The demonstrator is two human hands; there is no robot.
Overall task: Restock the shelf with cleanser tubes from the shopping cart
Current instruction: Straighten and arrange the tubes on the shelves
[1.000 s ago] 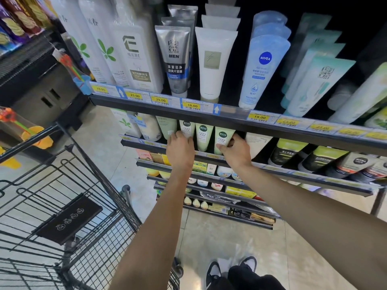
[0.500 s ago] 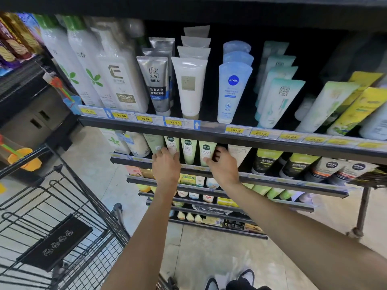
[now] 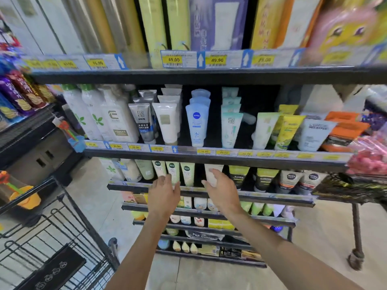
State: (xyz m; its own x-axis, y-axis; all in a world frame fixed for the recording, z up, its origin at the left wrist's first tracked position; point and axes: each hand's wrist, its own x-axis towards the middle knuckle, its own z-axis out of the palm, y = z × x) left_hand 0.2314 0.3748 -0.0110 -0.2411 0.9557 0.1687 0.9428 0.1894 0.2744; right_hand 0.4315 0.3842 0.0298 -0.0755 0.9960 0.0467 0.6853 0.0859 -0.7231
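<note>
Far left: a side rack of dark purple and red snack packets [image 3: 14, 97], blurred. Below, near left, the black wire shopping cart [image 3: 62, 237] on pale tiled floor [image 3: 100, 206], a black placard [image 3: 53, 271] fixed to its mesh; contents not visible from here.

Centre: a black metal shelf unit [image 3: 209, 77] with yellow price tags [image 3: 173, 59] along each edge. Top tier — tall yellow and purple boxes [image 3: 213, 21]. Next tier down: white pump bottles with green leaf marks [image 3: 92, 118], a grey tube marked MEN [image 3: 142, 122], a white tube [image 3: 167, 122], a pale blue NIVEA tube [image 3: 196, 124], then mint, yellow-green and white tubes toward the right.

Third tier: a row of pale green cleanser tubes with dark round logos [image 3: 187, 174], standing cap-down behind the shelf lip. Left hand [image 3: 165, 195] just in front of them, fingers loosely extended, gripping nothing. Right hand [image 3: 223, 191] spread loose as well, fingertips overlapping a white tube [image 3: 211, 170] — contact cannot be told.

Farther right: black-and-lime tubes [image 3: 263, 178], grey NIVEA tubes [image 3: 291, 181], then orange packets [image 3: 345, 130] and pink bagged goods [image 3: 368, 160], blurred. Lower tiers hold small jars and boxes.
</note>
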